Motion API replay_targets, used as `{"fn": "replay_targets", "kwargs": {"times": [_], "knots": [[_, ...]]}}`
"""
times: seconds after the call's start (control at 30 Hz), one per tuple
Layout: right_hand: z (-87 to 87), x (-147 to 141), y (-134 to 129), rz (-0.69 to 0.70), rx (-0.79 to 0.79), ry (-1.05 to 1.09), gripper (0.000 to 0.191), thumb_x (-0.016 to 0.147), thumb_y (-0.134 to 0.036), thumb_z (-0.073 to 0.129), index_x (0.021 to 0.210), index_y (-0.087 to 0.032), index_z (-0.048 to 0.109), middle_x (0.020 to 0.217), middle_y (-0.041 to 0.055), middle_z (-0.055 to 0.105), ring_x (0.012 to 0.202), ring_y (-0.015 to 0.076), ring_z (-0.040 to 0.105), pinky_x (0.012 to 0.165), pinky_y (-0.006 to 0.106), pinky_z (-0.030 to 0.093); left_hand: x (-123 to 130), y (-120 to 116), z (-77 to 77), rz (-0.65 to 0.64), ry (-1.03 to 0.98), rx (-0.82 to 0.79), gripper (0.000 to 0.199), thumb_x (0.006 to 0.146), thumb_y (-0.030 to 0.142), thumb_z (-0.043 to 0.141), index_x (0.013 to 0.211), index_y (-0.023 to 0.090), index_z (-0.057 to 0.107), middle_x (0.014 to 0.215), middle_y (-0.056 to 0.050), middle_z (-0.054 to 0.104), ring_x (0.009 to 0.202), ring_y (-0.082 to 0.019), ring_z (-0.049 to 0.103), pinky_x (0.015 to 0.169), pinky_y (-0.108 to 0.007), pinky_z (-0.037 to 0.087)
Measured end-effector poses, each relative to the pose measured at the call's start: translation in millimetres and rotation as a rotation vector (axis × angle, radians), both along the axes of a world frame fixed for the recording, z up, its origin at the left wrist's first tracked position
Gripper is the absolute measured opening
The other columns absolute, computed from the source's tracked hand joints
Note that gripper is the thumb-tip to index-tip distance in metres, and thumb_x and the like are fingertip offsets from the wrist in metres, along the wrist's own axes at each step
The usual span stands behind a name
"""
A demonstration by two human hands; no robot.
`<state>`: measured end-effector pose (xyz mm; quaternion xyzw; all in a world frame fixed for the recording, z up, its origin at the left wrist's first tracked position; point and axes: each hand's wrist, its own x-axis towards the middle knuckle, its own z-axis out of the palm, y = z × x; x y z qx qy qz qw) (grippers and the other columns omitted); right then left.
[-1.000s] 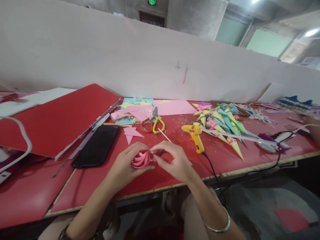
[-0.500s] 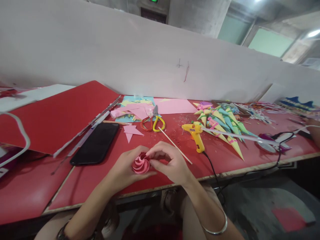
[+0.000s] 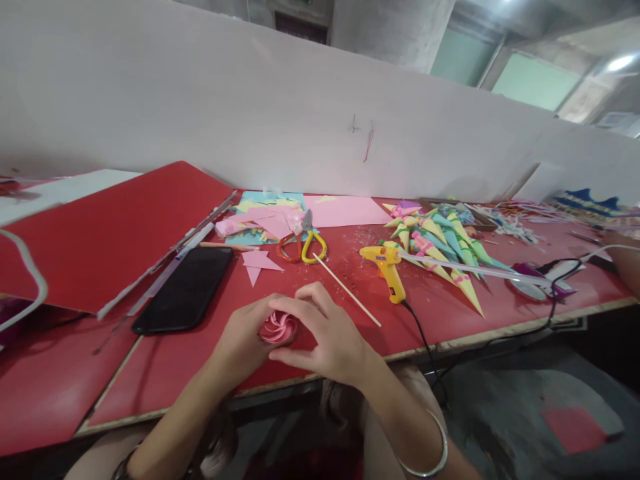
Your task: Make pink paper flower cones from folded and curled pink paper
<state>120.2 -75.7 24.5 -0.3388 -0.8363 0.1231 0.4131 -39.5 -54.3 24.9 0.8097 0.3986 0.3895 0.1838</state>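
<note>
**Pink paper swirl (image 3: 278, 328) cupped between two bare hands**

From where I stand, the swirl sits with its spiral folds facing up, over the near part of the red bench (image 3: 450, 317). The left grip (image 3: 245, 340) is wrapped round its outer side, holding it. The right grip (image 3: 330, 330) arches in from the other side, forefinger over the far rim and thumb by the near one, with a gap between them; whether those fingers are pressing the paper, I can't tell. A silver bangle (image 3: 443, 443) circles that wrist.

Just beyond the two grips lie pink paper pieces (image 3: 256, 262) with pointed ends. A thin pale stick (image 3: 347, 291) slants away past the right grip, its far end by the cutters (image 3: 309, 241), which have one red handle and one yellow. To the right of the right grip lies a yellow glue gun (image 3: 390, 267), a long clear rod sticking out of its back. Farther right is a heap of pastel paper cones (image 3: 445, 243). Left of the left grip rests a black phone (image 3: 185, 290), and past it a large red board (image 3: 140, 233). Well off to the right, another person's arm (image 3: 623, 257) reaches in.
</note>
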Motion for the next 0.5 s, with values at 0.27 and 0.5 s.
{"fn": "replay_targets", "kwargs": {"times": [0.27, 0.5], "knots": [[-0.8, -10, -2, -0.150, 0.106, -0.069, 0.037, 0.083, -0.044, 0.052, 0.112, -0.020, 0.051, 0.096, 0.0045, 0.057, 0.082, 0.0148, 0.059, 0.058, 0.023, 0.048, -7, 3, -14.7, 0.115, 0.058, 0.132, 0.047, 0.070, 0.021, 0.047, 0.117, 0.020, 0.042, 0.096, -0.003, 0.066, 0.078, -0.017, 0.066, 0.064, -0.024, 0.051], [-0.5, -7, 2, -0.080, 0.063, -0.116, 0.028, 0.084, -0.036, 0.053, 0.106, -0.019, 0.057, 0.089, 0.0038, 0.059, 0.082, 0.0154, 0.058, 0.064, 0.024, 0.048, -11, 10, -21.5, -0.003, 0.178, 0.291, 0.051, 0.073, 0.017, 0.045, 0.124, 0.019, 0.036, 0.093, -0.005, 0.068, 0.080, -0.017, 0.067, 0.070, -0.023, 0.051]]}}
